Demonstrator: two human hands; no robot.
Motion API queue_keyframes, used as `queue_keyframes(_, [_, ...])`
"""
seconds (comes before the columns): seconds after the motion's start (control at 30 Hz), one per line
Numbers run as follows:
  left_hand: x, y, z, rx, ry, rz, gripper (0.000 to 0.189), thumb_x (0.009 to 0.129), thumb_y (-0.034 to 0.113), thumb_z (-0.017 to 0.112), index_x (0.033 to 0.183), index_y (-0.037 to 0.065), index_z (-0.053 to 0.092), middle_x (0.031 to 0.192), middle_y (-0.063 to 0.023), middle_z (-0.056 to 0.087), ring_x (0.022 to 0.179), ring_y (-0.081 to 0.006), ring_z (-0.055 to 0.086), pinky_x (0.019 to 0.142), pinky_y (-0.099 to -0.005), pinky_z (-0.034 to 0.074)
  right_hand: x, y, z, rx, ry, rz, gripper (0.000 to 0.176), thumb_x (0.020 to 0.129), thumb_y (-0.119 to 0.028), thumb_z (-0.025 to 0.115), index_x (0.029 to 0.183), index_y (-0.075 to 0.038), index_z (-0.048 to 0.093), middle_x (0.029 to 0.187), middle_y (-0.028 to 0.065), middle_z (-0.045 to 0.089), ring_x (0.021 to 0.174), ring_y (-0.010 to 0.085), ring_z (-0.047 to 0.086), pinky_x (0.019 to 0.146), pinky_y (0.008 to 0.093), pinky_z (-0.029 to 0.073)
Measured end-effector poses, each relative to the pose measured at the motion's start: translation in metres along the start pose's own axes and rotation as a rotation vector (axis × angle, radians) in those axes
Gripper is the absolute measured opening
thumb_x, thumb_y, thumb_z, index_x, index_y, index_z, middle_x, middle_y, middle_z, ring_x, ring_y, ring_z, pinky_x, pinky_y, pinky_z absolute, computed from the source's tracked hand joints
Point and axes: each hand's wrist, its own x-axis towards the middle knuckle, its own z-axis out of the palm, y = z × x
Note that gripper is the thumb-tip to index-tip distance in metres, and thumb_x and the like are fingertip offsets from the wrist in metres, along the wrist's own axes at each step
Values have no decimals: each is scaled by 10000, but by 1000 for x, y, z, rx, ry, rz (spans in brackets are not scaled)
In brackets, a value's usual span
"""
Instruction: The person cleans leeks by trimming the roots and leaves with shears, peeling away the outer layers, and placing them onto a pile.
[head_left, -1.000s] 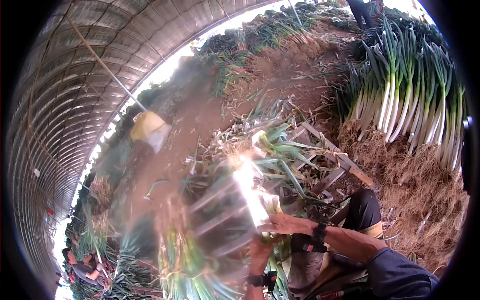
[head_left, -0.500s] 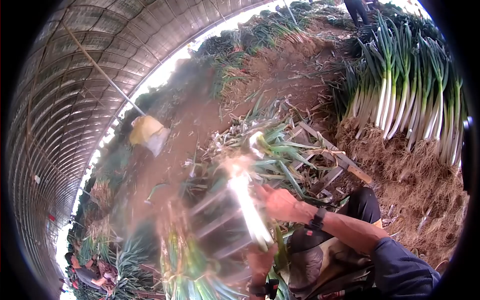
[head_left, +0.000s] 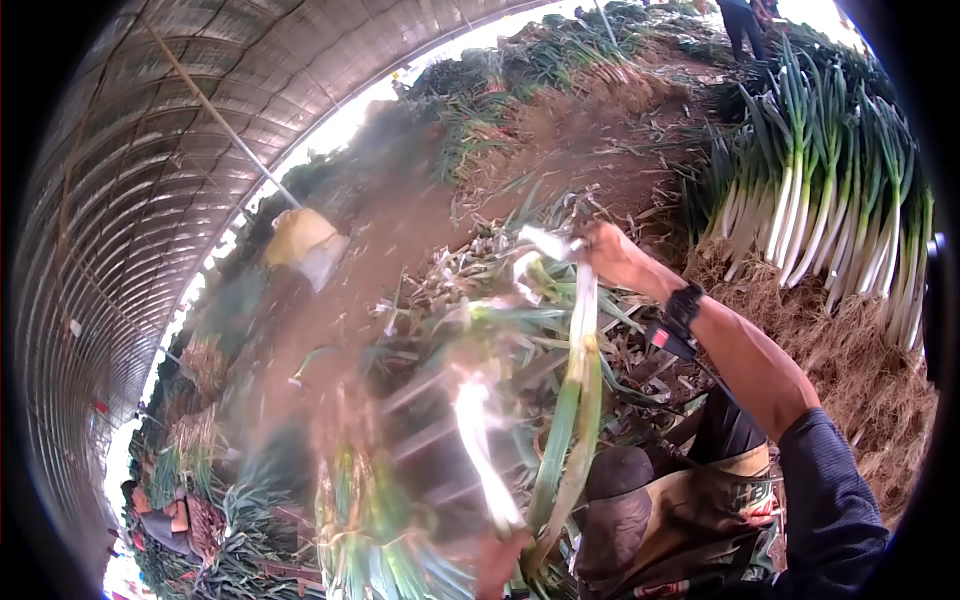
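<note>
My right hand (head_left: 612,258), raised at the centre right, is closed on peeled leaves (head_left: 572,400), which hang down from it in green and pale strips. Low in the view my left hand (head_left: 498,562) is closed around a leek (head_left: 483,440), whose white stalk points up and away from me, its top end blurred. The hanging leaves pass just right of that leek. Trimmed leaves and scraps lie in a heap beyond both hands.
Upright leeks with roots (head_left: 800,190) stand at the right. A blurred leek bundle (head_left: 370,510) lies left of my left hand. A yellow and white bag (head_left: 305,245) hangs on a pole. Other people are at the lower left (head_left: 175,522) and top right (head_left: 742,25).
My right hand has moved up and away from the leek, pulling long leaves with it. My left hand and the leek have shifted slightly lower.
</note>
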Motion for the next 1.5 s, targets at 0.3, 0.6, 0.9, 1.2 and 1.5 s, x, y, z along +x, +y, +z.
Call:
queue_keyframes(0.3, [-9, 23, -16, -179, 10, 130, 278, 882, 202, 782, 1067, 38, 658, 918, -6, 677, 779, -131, 613, 631, -302, 493, -84, 39, 120, 592, -677, -206, 437, 909, 17, 598, 1340, -46, 563, 1076, 106, 681, 818, 174, 661, 775, 325, 592])
queue_keyframes(0.6, [-10, 47, 21, 74, 72, 285, 443, 836, 377, 817, 1033, 7, 676, 760, -87, 693, 632, -228, 636, 602, -381, 507, -88, 12, 191, 148, -190, -385, 473, 855, 126, 487, 1261, -68, 629, 989, 118, 701, 778, 209, 668, 719, 348, 583])
queue_keyframes(0.9, [-51, -10, -1, -637, -116, 185, 411, 973, 148, 629, 1329, -24, 520, 1132, -177, 670, 1014, -221, 667, 819, -351, 575, -9, 20, 95, 46, 88, -408, 297, 862, 92, 513, 1081, 12, 696, 834, 135, 725, 699, 190, 660, 612, 314, 550])
queue_keyframes(1.2, [-49, 9, -30, -530, -214, -135, 479, 935, 30, 652, 1385, -31, 501, 1216, -194, 683, 956, -245, 718, 603, -293, 586, -78, 86, 147, 537, -584, -3, 435, 967, -42, 586, 1395, 2, 522, 1229, 160, 649, 1006, 184, 639, 876, 290, 558])
queue_keyframes(1.5, [-42, -35, 2, -606, -357, 10, 517, 958, 62, 638, 1438, 9, 455, 1215, -164, 658, 999, -262, 693, 796, -335, 603, -65, 31, 161, -745, -281, -339, 201, 813, -117, 591, 953, -16, 693, 836, 180, 707, 811, 348, 686, 732, 418, 578])
